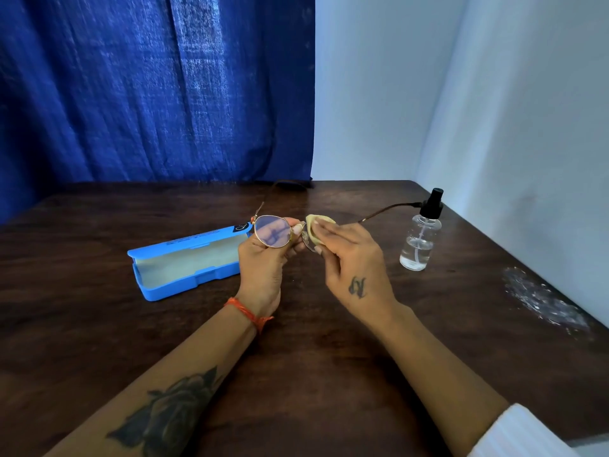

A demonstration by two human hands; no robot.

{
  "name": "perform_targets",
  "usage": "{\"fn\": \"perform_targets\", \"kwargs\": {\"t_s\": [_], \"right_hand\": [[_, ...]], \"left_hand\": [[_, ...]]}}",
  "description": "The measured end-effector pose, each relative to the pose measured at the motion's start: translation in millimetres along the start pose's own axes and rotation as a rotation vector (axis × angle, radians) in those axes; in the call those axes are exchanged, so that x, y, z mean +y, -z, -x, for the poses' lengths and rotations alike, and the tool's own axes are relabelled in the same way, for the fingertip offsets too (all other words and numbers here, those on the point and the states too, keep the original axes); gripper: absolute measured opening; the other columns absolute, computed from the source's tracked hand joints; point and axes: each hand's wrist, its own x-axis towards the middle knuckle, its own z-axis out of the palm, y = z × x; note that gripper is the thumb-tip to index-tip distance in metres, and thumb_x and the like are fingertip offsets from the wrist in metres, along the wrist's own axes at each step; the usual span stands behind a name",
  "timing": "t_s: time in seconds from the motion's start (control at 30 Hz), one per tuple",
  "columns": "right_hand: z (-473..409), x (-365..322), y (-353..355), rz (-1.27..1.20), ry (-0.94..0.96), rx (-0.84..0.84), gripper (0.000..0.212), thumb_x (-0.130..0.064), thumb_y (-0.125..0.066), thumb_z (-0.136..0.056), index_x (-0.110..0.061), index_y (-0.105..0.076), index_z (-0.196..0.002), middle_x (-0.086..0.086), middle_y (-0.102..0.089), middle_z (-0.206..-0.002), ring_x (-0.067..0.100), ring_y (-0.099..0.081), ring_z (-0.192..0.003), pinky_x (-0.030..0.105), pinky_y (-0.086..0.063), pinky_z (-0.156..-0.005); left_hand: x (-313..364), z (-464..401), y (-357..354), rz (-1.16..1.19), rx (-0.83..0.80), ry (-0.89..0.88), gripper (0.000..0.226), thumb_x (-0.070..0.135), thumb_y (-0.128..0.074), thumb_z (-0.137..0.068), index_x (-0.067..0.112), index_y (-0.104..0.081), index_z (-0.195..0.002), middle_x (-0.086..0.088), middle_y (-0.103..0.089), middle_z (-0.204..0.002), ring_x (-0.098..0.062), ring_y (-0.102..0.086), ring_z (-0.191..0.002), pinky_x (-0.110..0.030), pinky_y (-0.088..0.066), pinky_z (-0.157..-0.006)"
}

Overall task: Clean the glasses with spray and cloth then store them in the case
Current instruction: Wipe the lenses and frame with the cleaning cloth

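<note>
— Glasses [275, 235] are being held up above the table [313, 374], about midway across it, with both temples unfolded and pointing away from the person. How far along are we looking?

— Mid-clean, I'd judge. Starting nearest: the left hand [262, 265] is closing its grip on the frame around the left lens and the bridge, steadying it. The right hand [354, 258] is pinching the folded yellowish cloth [318, 230] around the other lens, fingers on the near face, cloth wrapping behind.

— So wiping is underway?

— It is looking that way. The uncovered lens is showing a bluish reflection; whether it is already wiped I cannot tell.

— And the spray?

— The spray bottle [420, 239] is standing upright to the right, just beyond the right hand, cap on and partly filled. Nobody is touching it, so spraying is probably finished, though that is a guess.

— What is remaining?

— Finishing both lenses, folding the temples, then storing. The blue case [184, 263] is lying open on the table to the left, just beside the left hand, with nothing visible inside.
</note>
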Motion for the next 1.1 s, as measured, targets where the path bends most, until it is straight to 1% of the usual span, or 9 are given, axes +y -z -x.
{"fn": "perform_targets", "kwargs": {"t_s": [0.17,0.27,0.33,0.43,0.6,0.73,0.87,0.97,1.1], "right_hand": [[0,-1,4,-0.171,-0.059,-0.018,0.030,0.011,-0.068,-0.061,-0.006,-0.075,-0.085,0.007,-0.075,-0.087,0.021,-0.068,-0.081,0.031,-0.054,-0.078],[1,1,6,-0.059,-0.033,-0.026,0.027,0.010,-0.065,-0.057,-0.004,-0.075,-0.078,0.008,-0.075,-0.080,0.023,-0.067,-0.073,0.030,-0.056,-0.070],[1,3,7,0.046,-0.009,-0.034,0.029,0.012,-0.064,-0.058,0.000,-0.074,-0.083,0.011,-0.074,-0.082,0.027,-0.064,-0.074,0.033,-0.057,-0.067],[1,1,4,0.114,0.043,-0.043,0.037,0.015,-0.064,-0.060,0.004,-0.070,-0.095,0.016,-0.072,-0.093,0.031,-0.063,-0.080,0.034,-0.056,-0.074],[1,-5,-3,-0.024,0.007,-0.063,0.037,0.014,-0.066,-0.068,0.002,-0.068,-0.103,0.016,-0.070,-0.104,0.030,-0.063,-0.089,0.029,-0.048,-0.083],[-1,-1,2,-0.153,-0.060,-0.065,0.029,0.010,-0.069,-0.066,-0.006,-0.075,-0.090,0.007,-0.075,-0.091,0.021,-0.067,-0.086,0.032,-0.052,-0.083],[-1,1,7,-0.022,-0.045,-0.016,0.030,0.015,-0.065,-0.054,-0.005,-0.075,-0.074,0.006,-0.075,-0.077,0.024,-0.067,-0.072,0.029,-0.054,-0.073],[0,1,6,0.100,-0.001,-0.025,0.035,0.015,-0.062,-0.054,0.001,-0.073,-0.084,0.013,-0.074,-0.083,0.030,-0.063,-0.072,0.031,-0.055,-0.068],[0,-5,0,0.086,0.004,-0.109,0.048,0.018,-0.064,-0.060,0.006,-0.065,-0.106,0.020,-0.068,-0.105,0.035,-0.060,-0.084,0.034,-0.051,-0.078]], "left_hand": [[0,-3,2,0.029,0.047,-0.004,0.013,0.000,-0.059,-0.083,0.011,-0.065,-0.086,0.006,-0.071,-0.065,-0.004,-0.065,-0.064,-0.017,-0.055,-0.065],[1,-6,5,0.029,0.066,-0.004,0.013,0.000,-0.058,-0.084,0.004,-0.064,-0.094,0.007,-0.072,-0.066,-0.004,-0.066,-0.065,-0.017,-0.055,-0.065],[0,-7,6,0.022,0.072,-0.008,0.017,-0.001,-0.056,-0.085,-0.002,-0.062,-0.101,0.007,-0.073,-0.068,-0.005,-0.067,-0.067,-0.017,-0.055,-0.065],[-1,-8,6,0.014,0.069,-0.009,0.021,0.000,-0.056,-0.086,-0.005,-0.061,-0.106,0.008,-0.073,-0.069,-0.005,-0.067,-0.068,-0.018,-0.056,-0.067],[-2,-3,3,0.007,0.000,-0.006,0.012,0.002,-0.059,-0.084,0.005,-0.063,-0.095,0.006,-0.072,-0.070,-0.004,-0.065,-0.069,-0.017,-0.054,-0.066],[-2,-4,4,0.014,0.020,0.000,0.012,0.002,-0.059,-0.083,0.010,-0.065,-0.090,0.006,-0.072,-0.069,-0.004,-0.065,-0.068,-0.017,-0.054,-0.065],[-3,-5,5,-0.014,0.039,-0.004,0.014,0.001,-0.058,-0.085,0.007,-0.065,-0.094,0.006,-0.072,-0.069,-0.005,-0.066,-0.068,-0.017,-0.055,-0.065],[-2,-5,3,-0.011,0.015,-0.001,0.013,0.002,-0.058,-0.085,0.010,-0.065,-0.092,0.006,-0.073,-0.070,-0.006,-0.067,-0.070,-0.017,-0.054,-0.065],[-3,-2,2,-0.033,-0.020,-0.009,0.012,0.003,-0.059,-0.084,0.007,-0.066,-0.093,0.005,-0.071,-0.070,-0.006,-0.065,-0.070,-0.017,-0.054,-0.066]]}}
